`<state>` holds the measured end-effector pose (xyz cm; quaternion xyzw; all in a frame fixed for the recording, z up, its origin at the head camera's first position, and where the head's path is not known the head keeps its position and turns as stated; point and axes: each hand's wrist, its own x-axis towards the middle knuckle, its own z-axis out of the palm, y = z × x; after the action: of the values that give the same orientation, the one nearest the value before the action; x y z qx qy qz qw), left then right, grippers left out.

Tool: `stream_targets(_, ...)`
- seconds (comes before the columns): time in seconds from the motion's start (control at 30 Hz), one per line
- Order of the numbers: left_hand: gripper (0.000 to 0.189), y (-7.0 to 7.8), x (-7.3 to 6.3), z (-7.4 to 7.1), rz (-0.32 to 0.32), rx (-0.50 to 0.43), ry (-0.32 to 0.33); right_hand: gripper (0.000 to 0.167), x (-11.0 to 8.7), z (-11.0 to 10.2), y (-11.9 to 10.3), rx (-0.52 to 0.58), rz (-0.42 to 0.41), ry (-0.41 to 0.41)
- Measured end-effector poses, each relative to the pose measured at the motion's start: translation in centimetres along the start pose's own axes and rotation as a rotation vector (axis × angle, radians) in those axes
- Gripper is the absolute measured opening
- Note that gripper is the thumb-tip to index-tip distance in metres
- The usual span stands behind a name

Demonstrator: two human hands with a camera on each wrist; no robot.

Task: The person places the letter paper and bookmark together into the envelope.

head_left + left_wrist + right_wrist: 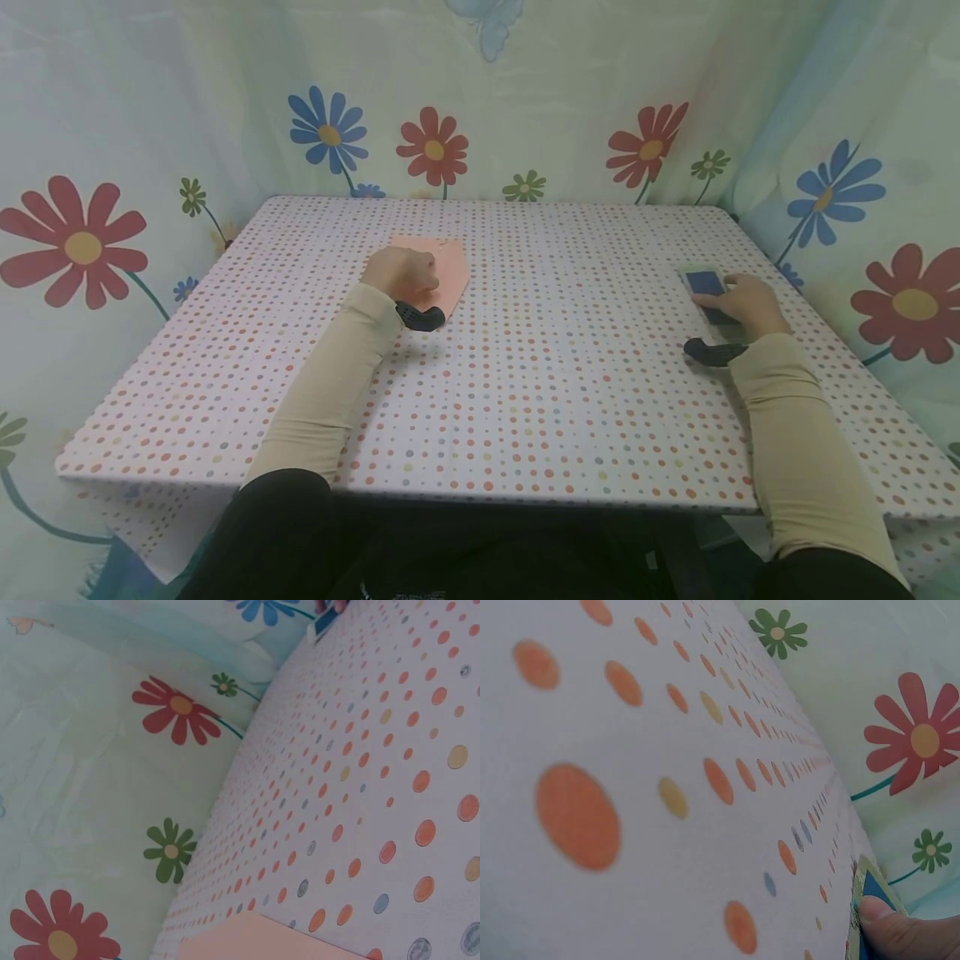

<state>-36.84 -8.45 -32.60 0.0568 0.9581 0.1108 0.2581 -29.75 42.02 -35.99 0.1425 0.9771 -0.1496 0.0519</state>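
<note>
In the head view, my left hand (401, 271) has its fingers curled over the left part of a flat pink piece of paper (452, 271) with angled corners. A corner of the same paper (247, 937) shows at the bottom of the left wrist view, where the fingers are out of sight. Far to the right, my right hand (750, 304) grips a flat rectangular thing, blue with a pale green border (705, 282). The right wrist view has the thumb (900, 930) pressed on its blue face (874, 886); the other fingers are hidden there.
A white tablecloth with coloured dots (540, 375) covers the table, its front edge hanging over near my body. Flowered curtains (555, 108) stand close along the back and both sides. Each wrist carries a black strap-like device (420, 317).
</note>
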Motion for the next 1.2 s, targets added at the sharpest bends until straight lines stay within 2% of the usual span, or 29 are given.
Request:
stream_targets(0.13, 0.02, 0.0, 0.0, 0.0, 0.0, 0.002, -0.003, 0.077, 0.1, -0.2, 0.1, -0.001, 0.009, 0.001)
stream_targets(0.37, 0.018, 0.0, 0.0, 0.1, -0.018, -0.089, -0.021, 0.07, 0.1, -0.6, 0.5, 0.053, 0.015, -0.006)
stream_targets(0.47, 0.016, 0.1, -0.1, 0.1, -0.016, -0.061, -0.014, 0.068, 0.0, -0.8, 0.9, 0.06, 0.005, -0.018)
stream_targets(0.57, 0.015, 0.1, -0.1, 0.1, -0.015, -0.084, -0.02, 0.065, -0.2, -1.0, 1.2, 0.077, -0.003, -0.031)
stream_targets(0.77, 0.015, 0.0, -0.2, 0.2, 0.001, -0.096, -0.032, 0.066, -0.3, -1.2, 1.6, 0.167, 0.016, -0.071)
stream_targets(0.93, 0.015, 0.0, 0.0, 0.1, -0.032, -0.103, -0.009, 0.066, 0.3, -1.0, 2.3, 0.209, -0.006, -0.089)
stream_targets(1.2, 0.015, -0.2, 0.2, 0.2, 0.014, -0.135, -0.045, 0.073, 0.8, -0.8, 3.1, 0.311, -0.06, -0.124)
